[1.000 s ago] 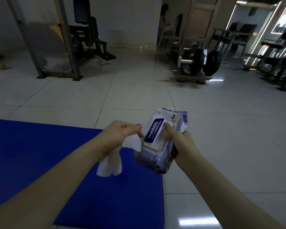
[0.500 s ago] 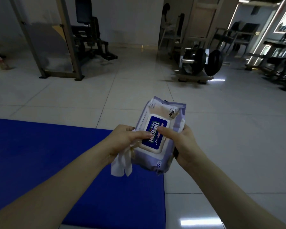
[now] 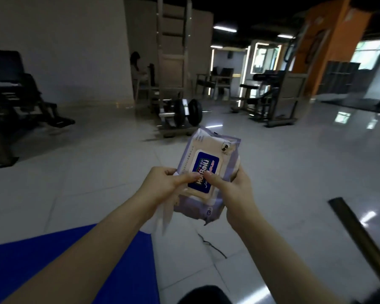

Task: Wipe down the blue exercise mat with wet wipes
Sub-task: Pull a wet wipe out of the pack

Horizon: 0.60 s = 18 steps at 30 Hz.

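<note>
A pale purple pack of wet wipes point(image 3: 208, 165) with a blue label on its lid is held in front of me. My right hand point(image 3: 235, 189) grips its right side, thumb pressing on the lid. My left hand point(image 3: 167, 183) holds the pack's left edge, thumb on the lid, with a white wet wipe point(image 3: 160, 216) hanging from under its fingers. The blue exercise mat point(image 3: 53, 260) lies on the floor at the lower left, partly behind my left forearm.
Grey tiled floor point(image 3: 283, 183) all around. A weight rack with black plates point(image 3: 184, 115) stands ahead, exercise machines at the left point(image 3: 20, 102) and right point(image 3: 276, 97). A dark bar point(image 3: 360, 235) slants at the lower right. A person point(image 3: 137, 71) sits far back.
The view has swung up and to the right, so the mat now shows only at the lower left. Both thumbs have come together on the pack's shut lid.
</note>
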{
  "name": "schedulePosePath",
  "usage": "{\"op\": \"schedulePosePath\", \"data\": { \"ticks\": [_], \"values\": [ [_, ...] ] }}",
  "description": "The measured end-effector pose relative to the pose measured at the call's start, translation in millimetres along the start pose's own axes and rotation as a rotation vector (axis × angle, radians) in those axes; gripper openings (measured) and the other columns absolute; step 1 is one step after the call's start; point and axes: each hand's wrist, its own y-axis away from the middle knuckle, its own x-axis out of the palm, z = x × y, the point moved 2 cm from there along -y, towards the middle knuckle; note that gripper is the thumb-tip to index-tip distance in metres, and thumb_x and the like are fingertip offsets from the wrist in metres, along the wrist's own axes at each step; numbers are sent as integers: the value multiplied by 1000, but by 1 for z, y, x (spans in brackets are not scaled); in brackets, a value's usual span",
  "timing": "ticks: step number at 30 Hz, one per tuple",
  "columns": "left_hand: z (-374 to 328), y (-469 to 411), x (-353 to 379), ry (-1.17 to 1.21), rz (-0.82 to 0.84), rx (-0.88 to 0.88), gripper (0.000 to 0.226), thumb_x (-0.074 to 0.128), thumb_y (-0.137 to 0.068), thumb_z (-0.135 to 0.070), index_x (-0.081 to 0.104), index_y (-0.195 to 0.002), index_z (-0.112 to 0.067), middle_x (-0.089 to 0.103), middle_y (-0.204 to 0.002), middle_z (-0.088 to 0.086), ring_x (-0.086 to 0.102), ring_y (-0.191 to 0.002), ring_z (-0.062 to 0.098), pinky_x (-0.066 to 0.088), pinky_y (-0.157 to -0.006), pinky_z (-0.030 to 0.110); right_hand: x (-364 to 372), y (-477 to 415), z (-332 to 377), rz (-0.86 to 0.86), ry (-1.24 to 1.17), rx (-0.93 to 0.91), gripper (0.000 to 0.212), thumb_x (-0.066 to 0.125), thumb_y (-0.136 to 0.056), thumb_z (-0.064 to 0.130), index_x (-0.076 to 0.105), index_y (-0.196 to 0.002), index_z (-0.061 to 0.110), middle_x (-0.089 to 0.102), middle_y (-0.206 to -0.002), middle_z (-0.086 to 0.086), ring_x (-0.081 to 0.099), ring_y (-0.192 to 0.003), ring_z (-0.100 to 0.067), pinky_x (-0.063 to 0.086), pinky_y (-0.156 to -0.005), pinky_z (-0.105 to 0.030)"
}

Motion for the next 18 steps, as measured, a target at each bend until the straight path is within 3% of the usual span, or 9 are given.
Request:
{"op": "schedulePosePath", "data": {
  "ticks": [5,8,10,13,15,18],
  "values": [
    [24,-45,111,5,100,-166,47,84,-79,-41,70,-113,-12,75,-102,9,72,-84,24,54,-55,30,-111,0,-46,-294,68,125,53,80,-79,-1,53,-123,10,71,-108,-11,73,-96,-25,62,-69,-31],
    [57,-61,179,156,158,-412,17,66,-91,-15,67,-103,-3,69,-94,13,63,-77,26,50,-65,33,-175,13,-111,-486,141,346,59,85,-73,6,47,-118,11,65,-108,-11,70,-91,-22,61,-65,-33],
    [85,-62,215,207,182,-552,9,55,-91,-3,63,-95,-4,64,-89,15,60,-77,28,51,-72,37,-205,27,-159,-512,169,510,62,87,-71,10,45,-116,9,63,-110,-14,69,-89,-23,57,-58,-30],
    [132,-58,259,240,213,-666,6,56,-94,1,62,-92,0,64,-94,18,62,-86,31,54,-83,44,-242,46,-219,-542,236,697,62,82,-67,16,46,-117,7,61,-108,-13,64,-88,-23,50,-57,-29],
    [152,-56,274,229,222,-702,3,61,-94,1,64,-94,1,68,-98,19,65,-89,32,57,-81,43,-262,57,-252,-530,294,803,60,77,-68,15,46,-118,6,59,-106,-13,61,-91,-27,51,-61,-31],
    [171,-66,281,180,256,-665,15,64,-92,1,68,-107,2,72,-91,15,68,-81,27,58,-75,37,-287,74,-301,-496,279,942,59,82,-68,9,45,-114,9,60,-105,-13,65,-94,-30,61,-77,-48]
  ]
}}
